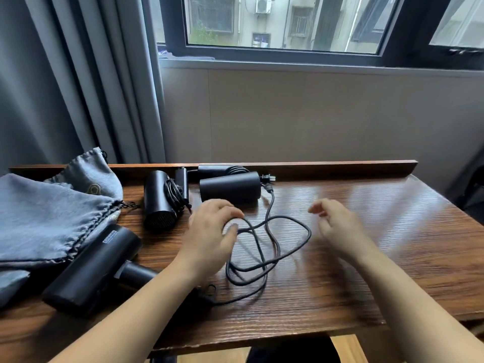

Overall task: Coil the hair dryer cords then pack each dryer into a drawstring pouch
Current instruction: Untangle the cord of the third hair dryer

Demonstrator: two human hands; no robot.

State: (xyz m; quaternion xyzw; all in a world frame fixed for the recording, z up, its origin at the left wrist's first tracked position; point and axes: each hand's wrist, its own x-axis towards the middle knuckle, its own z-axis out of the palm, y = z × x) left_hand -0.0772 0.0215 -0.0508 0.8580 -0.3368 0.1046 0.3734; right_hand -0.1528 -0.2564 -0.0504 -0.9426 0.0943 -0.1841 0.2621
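Nearest, your left hand [212, 229] pinches the loose cord [264, 247] at table [366, 258] centre, your right hand [337, 224] hovers open, and this cord may snag on the far dryer [230, 189] when pulled.

Three dryers are lying on the table [366, 271]: the near dryer [91, 268] at front left, the middle dryer [158, 200] behind it, the far dryer [230, 188] against the back rail. Pouches [47, 218] are sitting at the left edge. A loose cord [269, 247] is sprawling between the left hand [212, 229] and right hand [337, 224].
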